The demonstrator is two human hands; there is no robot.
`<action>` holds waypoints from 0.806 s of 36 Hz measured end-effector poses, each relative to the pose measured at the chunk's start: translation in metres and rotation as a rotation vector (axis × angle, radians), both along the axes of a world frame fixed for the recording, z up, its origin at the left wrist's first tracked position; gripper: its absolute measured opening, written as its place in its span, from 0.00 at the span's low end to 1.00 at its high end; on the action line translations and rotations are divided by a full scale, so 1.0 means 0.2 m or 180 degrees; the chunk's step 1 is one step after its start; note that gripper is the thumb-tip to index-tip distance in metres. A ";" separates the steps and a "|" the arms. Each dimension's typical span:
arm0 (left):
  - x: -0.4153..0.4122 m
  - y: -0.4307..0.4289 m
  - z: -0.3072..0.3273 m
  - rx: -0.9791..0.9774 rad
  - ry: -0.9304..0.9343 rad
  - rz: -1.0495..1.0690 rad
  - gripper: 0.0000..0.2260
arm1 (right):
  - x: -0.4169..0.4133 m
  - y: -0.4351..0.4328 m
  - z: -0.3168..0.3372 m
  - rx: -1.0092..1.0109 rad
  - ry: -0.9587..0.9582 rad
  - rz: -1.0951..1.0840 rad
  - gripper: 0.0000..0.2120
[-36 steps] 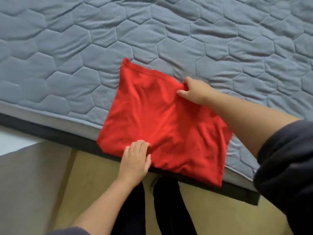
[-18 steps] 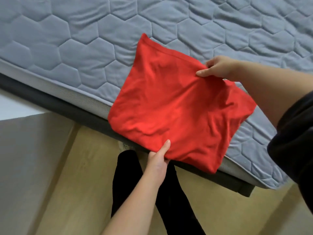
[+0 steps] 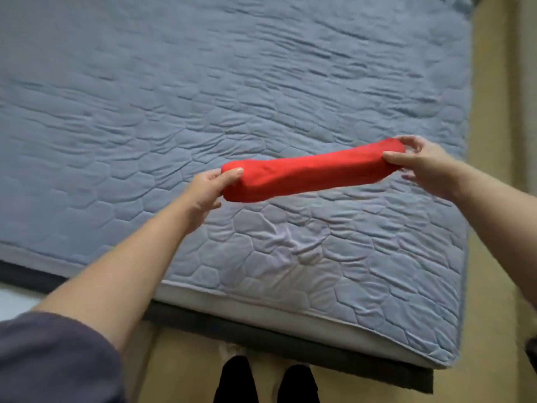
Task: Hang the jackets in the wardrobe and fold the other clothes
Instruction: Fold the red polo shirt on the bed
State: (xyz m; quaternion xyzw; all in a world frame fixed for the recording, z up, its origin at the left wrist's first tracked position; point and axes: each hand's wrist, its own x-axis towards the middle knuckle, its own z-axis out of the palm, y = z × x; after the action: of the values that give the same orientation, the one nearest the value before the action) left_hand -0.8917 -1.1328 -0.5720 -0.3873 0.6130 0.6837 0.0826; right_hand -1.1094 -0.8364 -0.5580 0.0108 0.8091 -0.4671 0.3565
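Garments: one folded red garment (image 3: 311,173), spanning between two hands over the bed (image 3: 261,82). Left hand (image 3: 203,190) and right hand (image 3: 424,165) each pinch an end, fingers (image 3: 231,173) clamped, arms outstretched.

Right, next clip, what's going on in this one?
A person stands at the edge of a bed with a grey quilted cover and holds a folded red garment by its two ends. The left hand grips one end and the right hand pinches the other. The garment appears lifted off the bed and is seen edge-on.
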 end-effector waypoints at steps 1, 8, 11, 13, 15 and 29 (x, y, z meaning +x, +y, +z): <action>-0.05 -0.02 0.04 -0.0068 0.0040 -0.0100 0.15 | 0.00 0.02 0.05 -0.0036 0.0060 0.0001 0.18; -0.11 0.00 -0.17 -0.0344 -0.0156 -0.0351 0.10 | 0.23 0.20 -0.14 -0.0312 0.0013 -0.0298 0.41; 0.03 0.08 -0.46 -0.0414 -0.0238 -0.0497 0.05 | 0.45 0.34 -0.45 -0.0278 -0.0228 -0.0485 0.40; 0.21 0.13 -0.67 -0.0578 -0.0444 -0.0721 0.07 | 0.65 0.43 -0.66 -0.0215 -0.0464 -0.0586 0.48; 0.40 0.17 -0.88 -0.0680 -0.0757 -0.1199 0.10 | 0.84 0.51 -0.88 -0.0087 -0.0811 -0.0592 0.55; 0.32 0.23 -1.14 -0.0984 -0.1050 -0.1090 0.05 | 0.82 0.45 -1.21 0.0397 -0.0978 -0.0659 0.14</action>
State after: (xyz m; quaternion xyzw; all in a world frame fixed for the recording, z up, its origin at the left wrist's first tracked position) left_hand -0.8271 -1.0862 -0.7992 -0.3922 0.7448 0.4859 0.2355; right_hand -0.9450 -0.7467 -0.8008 0.1873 0.7671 -0.4431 0.4245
